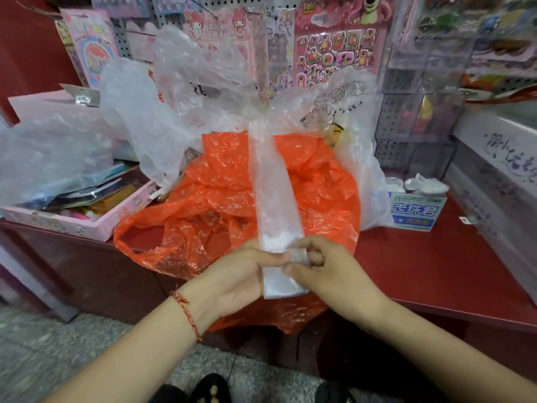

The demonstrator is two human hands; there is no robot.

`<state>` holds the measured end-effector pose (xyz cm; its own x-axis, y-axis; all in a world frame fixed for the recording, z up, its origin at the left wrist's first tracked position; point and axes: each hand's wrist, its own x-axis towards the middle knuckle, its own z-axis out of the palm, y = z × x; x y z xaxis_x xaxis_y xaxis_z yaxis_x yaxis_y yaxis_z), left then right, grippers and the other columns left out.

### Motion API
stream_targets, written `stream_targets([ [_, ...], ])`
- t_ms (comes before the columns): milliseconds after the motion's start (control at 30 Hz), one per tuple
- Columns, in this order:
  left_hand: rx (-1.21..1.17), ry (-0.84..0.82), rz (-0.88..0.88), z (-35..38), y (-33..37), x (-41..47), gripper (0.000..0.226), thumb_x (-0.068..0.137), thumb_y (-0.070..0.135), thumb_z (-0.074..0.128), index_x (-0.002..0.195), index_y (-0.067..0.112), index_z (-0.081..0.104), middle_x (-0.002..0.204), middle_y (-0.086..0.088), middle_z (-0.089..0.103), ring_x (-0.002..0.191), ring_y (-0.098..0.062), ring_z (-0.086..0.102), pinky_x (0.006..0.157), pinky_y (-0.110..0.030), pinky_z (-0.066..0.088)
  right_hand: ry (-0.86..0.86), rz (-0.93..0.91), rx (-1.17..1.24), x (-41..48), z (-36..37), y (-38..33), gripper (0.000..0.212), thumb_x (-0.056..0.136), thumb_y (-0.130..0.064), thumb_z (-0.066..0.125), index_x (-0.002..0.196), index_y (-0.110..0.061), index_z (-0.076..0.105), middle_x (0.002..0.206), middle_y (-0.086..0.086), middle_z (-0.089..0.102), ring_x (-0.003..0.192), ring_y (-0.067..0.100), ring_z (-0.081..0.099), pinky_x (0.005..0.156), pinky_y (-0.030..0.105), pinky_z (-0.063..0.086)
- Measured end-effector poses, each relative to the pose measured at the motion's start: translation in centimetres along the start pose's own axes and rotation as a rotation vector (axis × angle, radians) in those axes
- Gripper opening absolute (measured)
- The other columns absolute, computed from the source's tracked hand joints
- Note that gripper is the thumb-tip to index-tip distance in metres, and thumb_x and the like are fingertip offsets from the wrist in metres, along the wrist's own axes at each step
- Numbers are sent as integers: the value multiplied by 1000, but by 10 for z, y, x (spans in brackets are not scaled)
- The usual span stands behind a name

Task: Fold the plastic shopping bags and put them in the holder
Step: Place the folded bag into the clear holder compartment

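A clear plastic bag folded into a long narrow strip [271, 181] runs from the pile of bags down to my hands. My left hand [244, 273] holds the strip's near end from the left, fingers against it. My right hand [319, 264] pinches a folded corner of that end between thumb and fingers. Under the strip lies a crumpled orange bag [209, 205], spread over the red counter's front edge. Behind it, several crumpled clear bags [162, 112] are heaped. A blue-and-white box [415, 212] with white plastic sticking out of its top stands to the right.
The red counter [436, 266] runs right of the bags. A pink tray [87, 225] of small goods sits at left under another clear bag. Sticker packs hang on a pegboard behind. A clear acrylic rack [418, 126] and a white case stand at right.
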<state>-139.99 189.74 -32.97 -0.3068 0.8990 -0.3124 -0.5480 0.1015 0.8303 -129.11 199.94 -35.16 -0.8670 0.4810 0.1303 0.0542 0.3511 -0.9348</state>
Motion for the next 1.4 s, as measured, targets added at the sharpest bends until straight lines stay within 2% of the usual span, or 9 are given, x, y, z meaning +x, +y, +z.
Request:
stream_targets([
  [100, -52, 54, 6, -1, 1, 2, 34, 90, -11, 38, 118, -6, 55, 103, -22, 69, 86, -29, 70, 72, -38, 59, 173, -283, -379, -7, -7, -3, 36, 83, -13, 59, 113, -26, 44, 98, -9, 57, 76, 0, 54, 73, 20, 41],
  [300, -185, 22, -53, 4, 5, -3, 26, 76, -9, 43, 98, -12, 57, 81, -25, 67, 67, -30, 70, 59, -38, 59, -126, -666, -911, -15, -21, 7, 54, 85, -35, 52, 135, -15, 45, 143, 2, 45, 134, 15, 36, 111, 31, 21],
  [467, -260, 76, -59, 0, 6, -2, 25, 91, 7, 43, 105, -9, 55, 83, -22, 67, 68, -29, 68, 66, -44, 57, -87, -717, -820, 0, -22, 9, 37, 86, -18, 46, 118, -11, 62, 124, 2, 63, 119, 13, 48, 102, 24, 29],
  [600, -276, 78, -19, 1, 4, 0, 24, 97, 15, 39, 92, -3, 54, 86, -28, 67, 71, -32, 69, 59, -39, 59, -119, -468, -450, -8, -17, -4, 30, 92, -39, 44, 110, -18, 57, 99, -6, 66, 91, 1, 53, 83, 13, 36],
  [767, -158, -9, 7, 6, 3, -3, 44, 88, 32, 44, 109, -5, 57, 98, -21, 67, 78, -26, 67, 76, -37, 56, -178, -260, -193, 4, -23, -11, 19, 94, -17, 55, 74, -18, 55, 63, -9, 46, 59, -3, 41, 58, 15, 34],
  [900, -11, -54, 95, 9, -3, -4, 51, 86, 38, 49, 113, -4, 61, 107, -20, 66, 90, -24, 66, 83, -35, 54, -152, -162, -118, 4, -25, -11, 3, 92, -10, 56, 94, -11, 59, 65, -12, 49, 56, -3, 44, 57, 13, 34],
  [1133, -13, 70, 243, 16, -13, 0, 31, 91, 15, 50, 109, -9, 59, 106, -25, 67, 89, -27, 69, 76, -35, 58, 210, -71, -25, -3, -10, -8, 21, 85, -30, 65, 77, -11, 61, 52, -9, 50, 48, 1, 42, 52, 24, 36],
  [1300, -16, 228, 327, 23, -16, 5, 28, 97, 11, 43, 114, -7, 57, 102, -22, 68, 82, -22, 68, 71, -27, 57, 379, -161, -220, -5, -1, -5, 19, 85, -15, 65, 89, -23, 48, 72, -14, 51, 60, 0, 50, 60, 13, 38],
  [1400, -68, 273, 357, 25, -10, 7, 23, 97, 9, 43, 106, -4, 59, 89, -16, 70, 72, -18, 68, 62, -24, 57, 479, -296, -445, -4, -10, -8, 21, 83, -8, 60, 99, -19, 53, 89, -8, 53, 72, 7, 50, 72, 34, 45],
])
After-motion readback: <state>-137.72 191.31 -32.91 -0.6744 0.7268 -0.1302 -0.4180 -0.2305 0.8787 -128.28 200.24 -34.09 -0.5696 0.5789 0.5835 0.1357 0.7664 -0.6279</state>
